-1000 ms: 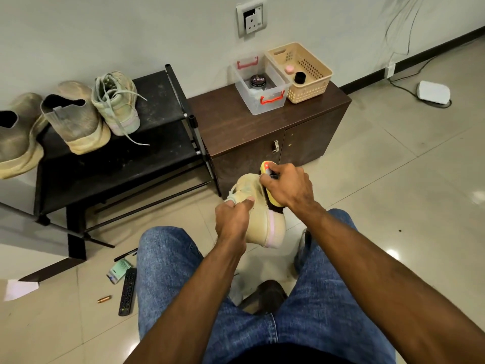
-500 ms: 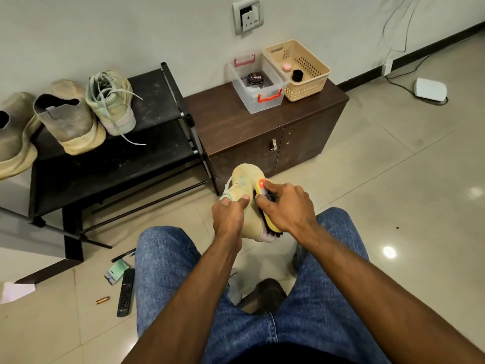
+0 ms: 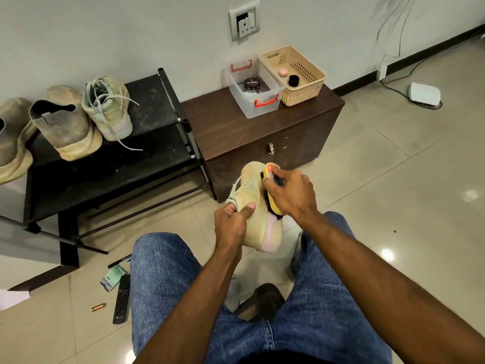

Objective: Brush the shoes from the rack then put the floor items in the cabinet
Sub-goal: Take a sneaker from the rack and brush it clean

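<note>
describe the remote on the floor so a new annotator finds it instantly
Start at the black shoe rack by the wall, then drop to the tiles in front of it, left of the person's knee. The remote is the long black slab lying there. Its neighbours are a green packet, a black pen and a small copper cylinder.

I see a pale yellow sneaker (image 3: 258,206) with a pink sole edge, and against it a yellow brush (image 3: 273,191) with an orange tip and dark bristles. The shoe rack (image 3: 147,153) is black, the cabinet (image 3: 262,130) dark brown wood-grain. On it I make out a clear box (image 3: 253,88) with red handles and a beige perforated basket (image 3: 296,74); my jeans (image 3: 162,271) are blue denim.
</note>
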